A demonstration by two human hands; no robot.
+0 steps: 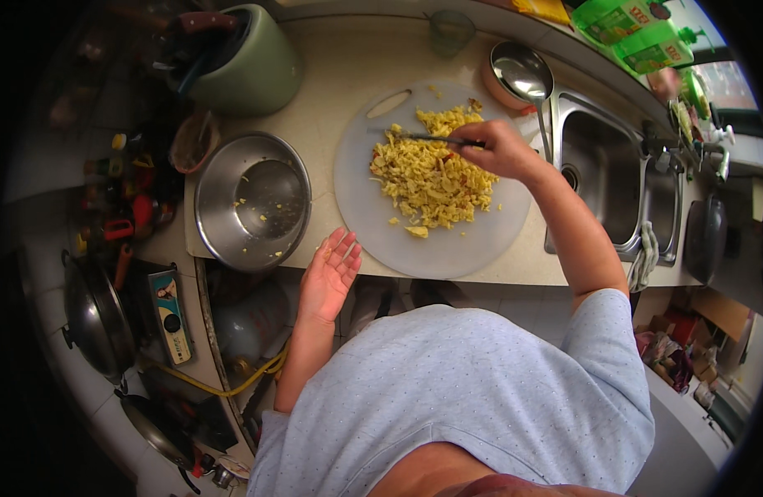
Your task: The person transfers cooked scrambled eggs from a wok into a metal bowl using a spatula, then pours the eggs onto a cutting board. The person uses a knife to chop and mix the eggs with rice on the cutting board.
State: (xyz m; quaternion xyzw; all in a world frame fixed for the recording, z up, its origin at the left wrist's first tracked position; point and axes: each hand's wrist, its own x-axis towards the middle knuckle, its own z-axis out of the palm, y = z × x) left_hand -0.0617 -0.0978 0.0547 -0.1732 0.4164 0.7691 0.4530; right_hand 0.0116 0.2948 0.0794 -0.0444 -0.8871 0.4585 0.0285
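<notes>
On a round white plastic cutting board [394, 248] lies a heap of chopped yellow food [434, 186], which looks like cooked egg. My right hand [493, 148] grips the dark handle of a knife [419, 136] over the heap's upper part; the blade is seen nearly edge-on. Palm up, my left hand [332, 276] is held at the counter's front edge, between the board and a steel bowl [252, 202], with fingers slightly spread and small bits of food on them. Scraps of the yellow food stick to the inside of the bowl.
A green rice cooker-like pot [273, 68] stands behind the bowl. At the back are a green glass bowl [451, 32] and a metal bowl with a ladle [521, 68]. A steel sink [599, 155] is at the right; a lidded wok [95, 317] sits on the stove at the left.
</notes>
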